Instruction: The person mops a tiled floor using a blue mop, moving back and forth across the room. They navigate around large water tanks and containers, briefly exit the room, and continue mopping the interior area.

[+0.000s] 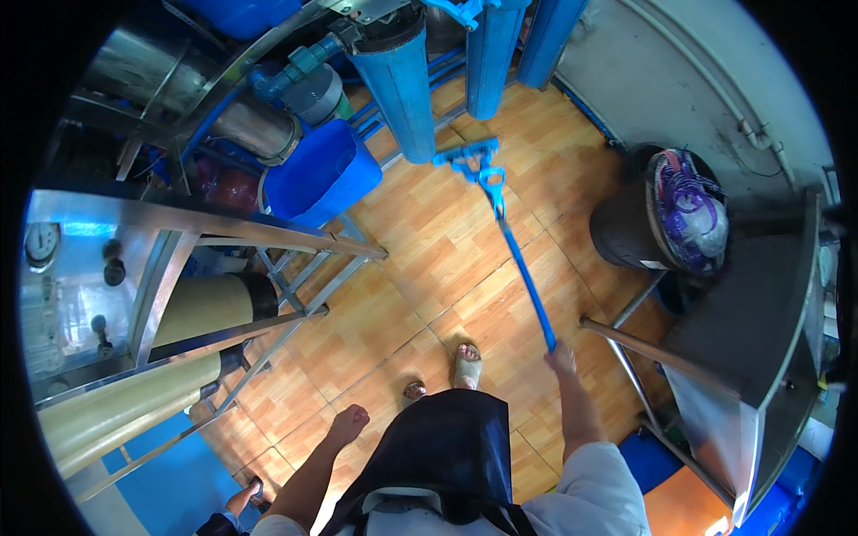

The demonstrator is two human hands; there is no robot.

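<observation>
My right hand is wrapped round the upper end of a blue mop handle. The mop slants away from me across the wood-patterned tile floor. Its blue head is at the foot of a tall blue cylindrical filter housing. Out to the left, my left hand hangs in a closed fist over the floor, and I see nothing in it. A dark apron covers my front, and my sandalled feet show beyond it.
On the left stands a metal frame with pale cylinders and a gauge. A blue bin sits behind it. To the right are a dark bucket holding a purple bag and a metal table. Another person's foot shows lower left.
</observation>
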